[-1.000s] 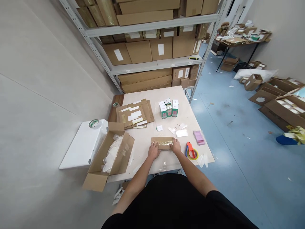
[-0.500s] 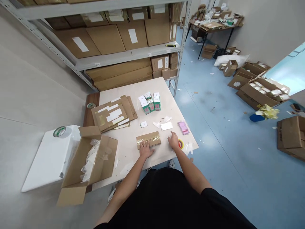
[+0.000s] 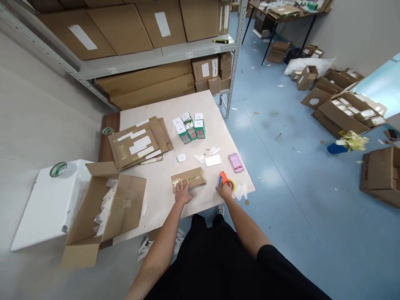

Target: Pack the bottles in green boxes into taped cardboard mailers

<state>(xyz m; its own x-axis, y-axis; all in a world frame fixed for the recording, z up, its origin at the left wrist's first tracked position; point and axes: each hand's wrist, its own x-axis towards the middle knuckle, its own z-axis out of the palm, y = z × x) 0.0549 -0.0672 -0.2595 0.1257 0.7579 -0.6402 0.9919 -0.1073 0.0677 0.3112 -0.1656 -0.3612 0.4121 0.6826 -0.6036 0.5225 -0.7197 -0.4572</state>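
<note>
A small taped cardboard box (image 3: 188,178) lies near the front edge of the white table (image 3: 162,204). My left hand (image 3: 182,193) rests flat on the box's near left corner, fingers spread. My right hand (image 3: 224,191) is closed on the tape dispenser (image 3: 225,180), orange handle with a yellow roll, just right of the box. Behind the box lie white labels (image 3: 213,161) and a pink item (image 3: 236,162).
Flattened cartons (image 3: 139,141) and several green-and-white product boxes (image 3: 189,127) sit further back. An open carton of white bags (image 3: 106,208) overhangs the table's left side beside a white board with a green tape roll (image 3: 58,169). Shelving with boxes (image 3: 150,62) stands behind; cartons litter the blue floor (image 3: 340,112).
My right hand left the box, moved right and closed on the tape dispenser. My left hand stayed on the box. The view tilted down and shifted right.
</note>
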